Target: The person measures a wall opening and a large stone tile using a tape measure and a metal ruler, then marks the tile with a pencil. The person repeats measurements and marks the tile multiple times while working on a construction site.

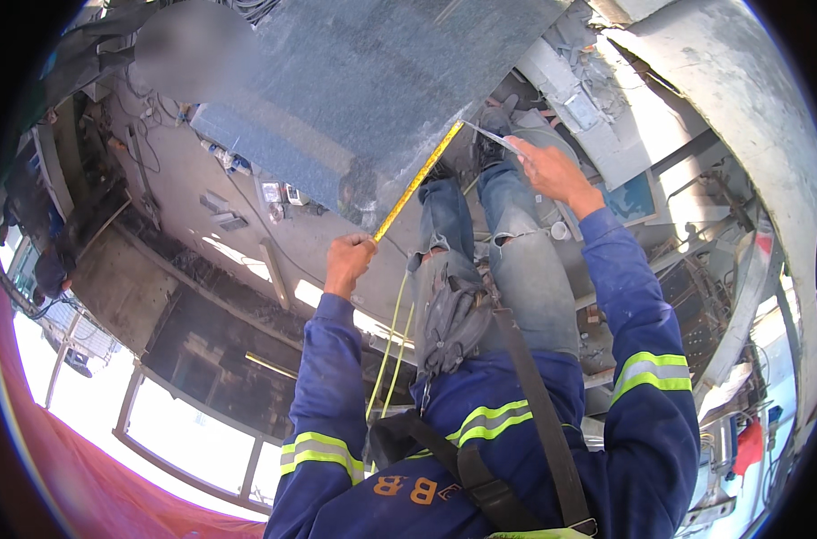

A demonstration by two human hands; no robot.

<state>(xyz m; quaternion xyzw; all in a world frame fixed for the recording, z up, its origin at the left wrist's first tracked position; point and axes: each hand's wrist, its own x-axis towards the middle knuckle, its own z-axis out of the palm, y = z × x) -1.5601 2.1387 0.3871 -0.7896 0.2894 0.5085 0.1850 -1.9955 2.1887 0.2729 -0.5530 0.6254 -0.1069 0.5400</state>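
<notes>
A yellow tape measure runs along the near edge of a large grey stone slab. My left hand is closed around its lower end at the slab's near corner. The tape's far end reaches the edge in front of my right hand. That hand is closed on a thin, pointed grey tool, whose tip meets or nearly meets the tape's end. The tool's exact kind is unclear. Both my arms are stretched forward, in blue sleeves with reflective bands.
My legs in worn jeans are beside the slab. Grey slab pieces and debris lie at the right, near a white cup. Cables and small items lie on the floor at left. A person in dark clothing is at far left.
</notes>
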